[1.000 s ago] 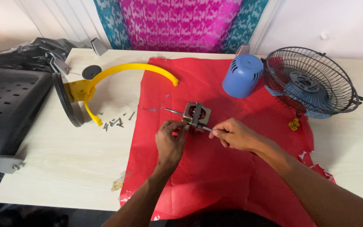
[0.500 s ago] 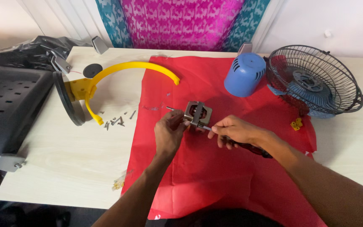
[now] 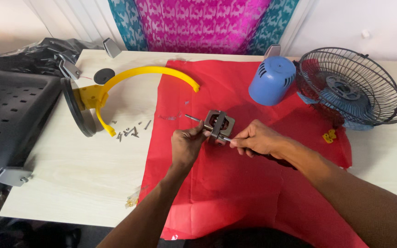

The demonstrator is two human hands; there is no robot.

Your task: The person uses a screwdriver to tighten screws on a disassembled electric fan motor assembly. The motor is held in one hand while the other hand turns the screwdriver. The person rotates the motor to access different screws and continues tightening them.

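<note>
Over the red cloth (image 3: 235,193), the left hand (image 3: 187,146) grips a small square grey metal motor block (image 3: 218,124), while the right hand (image 3: 256,139) clasps a dark-handled screwdriver (image 3: 272,158) against it.

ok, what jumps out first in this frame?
The red cloth over the table, with both hands mid-cloth: the left hand grips a small grey motor, and the right hand puts a tool to it. Next, the yellow arc on its black base at left, and the fan cage beside the blue cap at right.
</note>
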